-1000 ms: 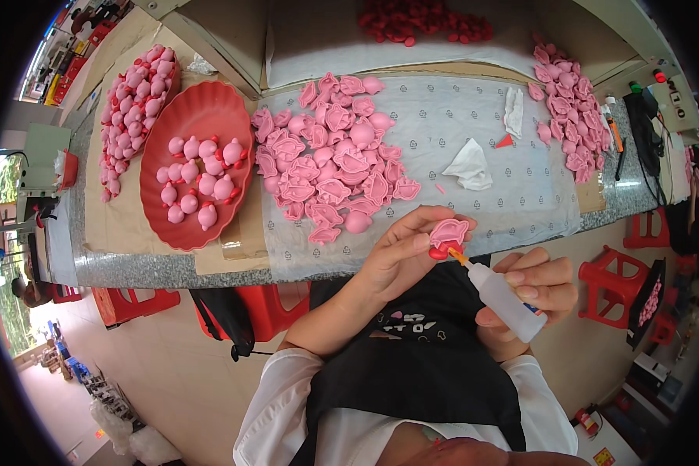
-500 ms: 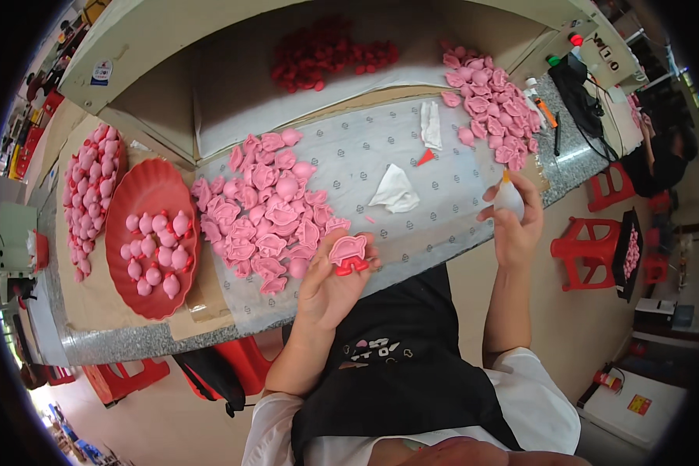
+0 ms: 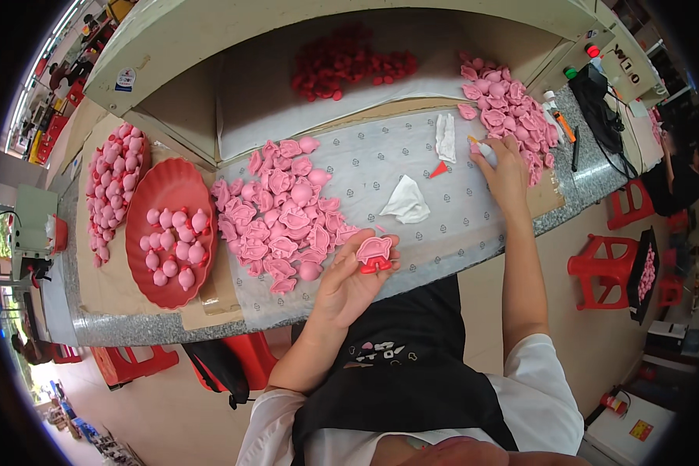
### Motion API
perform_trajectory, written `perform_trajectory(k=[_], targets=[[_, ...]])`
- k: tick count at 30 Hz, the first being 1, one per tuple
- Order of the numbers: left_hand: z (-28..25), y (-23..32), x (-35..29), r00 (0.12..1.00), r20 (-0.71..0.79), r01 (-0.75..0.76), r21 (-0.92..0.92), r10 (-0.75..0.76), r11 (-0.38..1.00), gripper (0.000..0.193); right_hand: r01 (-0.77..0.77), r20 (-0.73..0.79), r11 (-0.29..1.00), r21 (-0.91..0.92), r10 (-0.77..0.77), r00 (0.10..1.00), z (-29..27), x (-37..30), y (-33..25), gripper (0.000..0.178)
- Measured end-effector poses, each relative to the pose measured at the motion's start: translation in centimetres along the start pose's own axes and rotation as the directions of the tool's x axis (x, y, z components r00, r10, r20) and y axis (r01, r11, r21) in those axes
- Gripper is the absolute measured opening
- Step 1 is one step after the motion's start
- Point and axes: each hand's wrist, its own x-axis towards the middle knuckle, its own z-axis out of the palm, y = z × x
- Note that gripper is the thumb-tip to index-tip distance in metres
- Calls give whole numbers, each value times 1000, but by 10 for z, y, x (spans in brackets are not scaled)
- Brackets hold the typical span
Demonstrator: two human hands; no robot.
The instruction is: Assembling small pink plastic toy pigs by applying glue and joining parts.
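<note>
My left hand (image 3: 340, 289) is closed around a small pink molded figure half (image 3: 373, 249) with red legs, its hollow side facing up. It is near the table's front edge. Farther up on the right, my right hand (image 3: 507, 177) grips a small white squeeze bottle (image 3: 487, 154) with a yellow tip, just left of a pile of pink molded parts (image 3: 512, 105). Left of my left hand lies a larger heap of pink shell parts (image 3: 287, 210). Between the hands are a crumpled white tissue (image 3: 405, 200) and a red pointed piece (image 3: 439, 169).
On the left, a red scalloped tray (image 3: 149, 268) carries several pink and red figures, beside another full tray (image 3: 116, 182). Red parts (image 3: 349, 66) lie inside the pale cabinet (image 3: 163, 58). A folded white cloth (image 3: 445, 138), an orange marker (image 3: 564, 126) and a black pen (image 3: 575, 149) lie farther right.
My right hand has moved forward over the table with the squeeze bottle, toward the right-hand pile. My left hand still holds the figure half. The whole view has shifted slightly.
</note>
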Motion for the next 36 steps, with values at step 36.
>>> perform_trajectory(k=[36], targets=[[4,2,-6,989,50,122,286,-142,950,45,-44,352,603,797,-404,844,-38,-89,-105,40]])
